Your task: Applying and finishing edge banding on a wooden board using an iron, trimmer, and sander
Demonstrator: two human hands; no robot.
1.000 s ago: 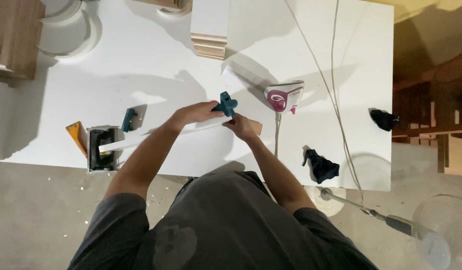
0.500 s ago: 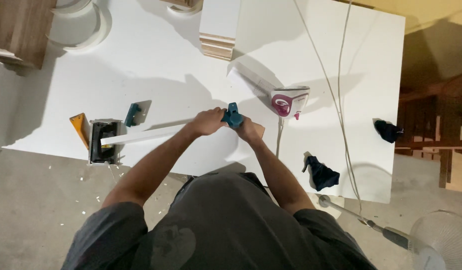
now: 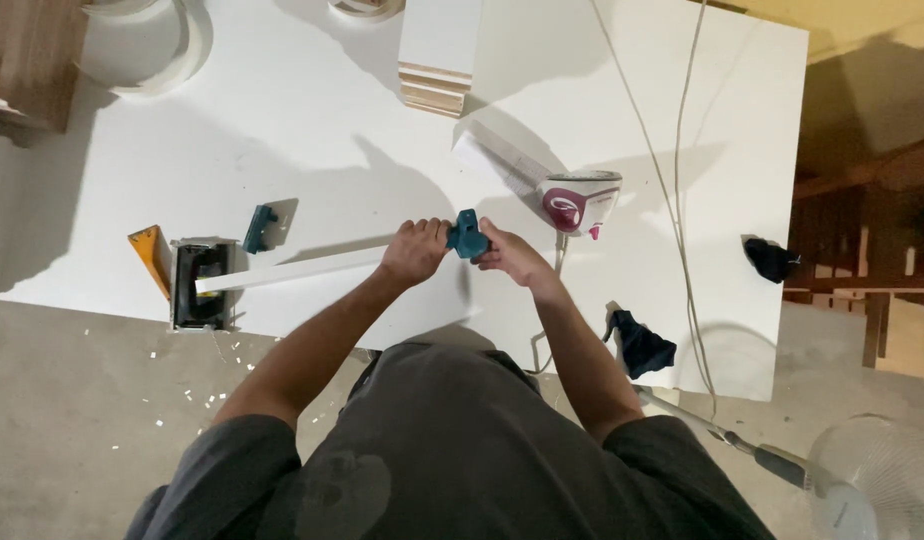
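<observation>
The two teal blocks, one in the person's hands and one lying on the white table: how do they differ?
The held teal block sits on the end of the white strip, gripped between the left hand and right hand; the loose teal block lies untouched on the table, beside the black tool. Both share colour and look similar in size.

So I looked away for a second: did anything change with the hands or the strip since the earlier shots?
Little changed. Both hands stay together at the near end of the white strip: the left hand still grips the strip, and the right hand keeps pressing the small teal tool against it. Nothing was picked up or let go. The iron, the second teal tool and the dark cloths lie where they were.
</observation>
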